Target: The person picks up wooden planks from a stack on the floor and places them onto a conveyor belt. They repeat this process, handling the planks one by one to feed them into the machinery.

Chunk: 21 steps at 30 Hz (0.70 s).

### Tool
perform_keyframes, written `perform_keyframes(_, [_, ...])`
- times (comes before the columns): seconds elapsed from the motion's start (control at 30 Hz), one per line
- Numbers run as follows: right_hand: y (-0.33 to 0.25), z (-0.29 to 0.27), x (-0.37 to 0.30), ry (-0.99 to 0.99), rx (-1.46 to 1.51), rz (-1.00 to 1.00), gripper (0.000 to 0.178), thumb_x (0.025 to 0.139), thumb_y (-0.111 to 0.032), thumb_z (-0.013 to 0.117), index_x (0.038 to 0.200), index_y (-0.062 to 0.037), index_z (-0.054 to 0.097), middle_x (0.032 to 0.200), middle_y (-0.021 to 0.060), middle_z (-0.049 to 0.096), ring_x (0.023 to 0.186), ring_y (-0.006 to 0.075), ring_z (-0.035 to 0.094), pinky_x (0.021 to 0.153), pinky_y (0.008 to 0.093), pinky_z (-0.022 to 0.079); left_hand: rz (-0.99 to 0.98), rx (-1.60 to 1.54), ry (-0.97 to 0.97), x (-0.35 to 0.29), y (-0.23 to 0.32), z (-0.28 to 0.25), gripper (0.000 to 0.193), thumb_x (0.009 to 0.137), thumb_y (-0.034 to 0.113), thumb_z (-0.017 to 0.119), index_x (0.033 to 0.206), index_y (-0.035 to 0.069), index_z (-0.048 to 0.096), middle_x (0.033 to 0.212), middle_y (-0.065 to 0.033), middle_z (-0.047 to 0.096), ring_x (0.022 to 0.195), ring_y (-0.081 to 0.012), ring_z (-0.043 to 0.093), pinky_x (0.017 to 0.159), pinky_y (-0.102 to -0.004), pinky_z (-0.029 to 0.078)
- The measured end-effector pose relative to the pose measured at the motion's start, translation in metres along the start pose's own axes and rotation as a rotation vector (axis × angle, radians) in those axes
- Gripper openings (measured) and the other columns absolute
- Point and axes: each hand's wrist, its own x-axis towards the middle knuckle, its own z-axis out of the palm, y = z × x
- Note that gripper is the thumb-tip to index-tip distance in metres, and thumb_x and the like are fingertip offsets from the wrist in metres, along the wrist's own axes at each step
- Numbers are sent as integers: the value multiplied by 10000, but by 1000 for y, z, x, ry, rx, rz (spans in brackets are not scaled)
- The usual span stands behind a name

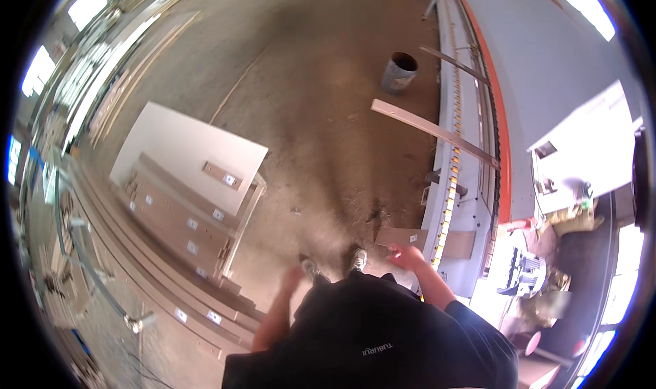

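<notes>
My left hand (292, 278) is smeared by motion and hangs beside my body, to the right of the stacked boards (184, 218); how its fingers lie does not show. Near the edge of the machine, my right hand (408, 256) reaches forward with its fingers partly apart and no object visible in them. Just beyond it, a brown board (400, 237) with a small white label lies across the machine's conveyor edge (447, 218). Whether the hand touches this board I cannot tell.
Farther along, a narrow strip (417, 124) juts out from the long machine (506, 150) over the floor. A grey bucket (399, 73) stands beside the machine. A pale panel (198, 143) covers part of the left stack. A grey hose or pipe (89, 269) runs at far left.
</notes>
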Motion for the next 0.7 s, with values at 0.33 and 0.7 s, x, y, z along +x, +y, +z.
perform_keyframes(0.33, [85, -155, 21, 561, -35, 146, 478, 838, -384, 729, 1260, -164, 682, 1180, 105, 733, 1111, 328, 686, 960, 436, 552, -207, 0, -65, -39, 77, 0, 444, 946, 303, 657, 1254, -16, 673, 1028, -156, 751, 818, -193, 730, 749, -339, 570])
perform_keyframes(0.7, [202, -253, 56, 657, -313, 328, 613, 806, -143, 725, 1396, -194, 566, 1439, 56, 593, 1344, 309, 536, 1101, 442, 474, -322, -63, 1, -79, 60, -2, 394, 905, 263, 747, 1216, 30, 688, 981, -135, 752, 767, -180, 713, 697, -340, 571])
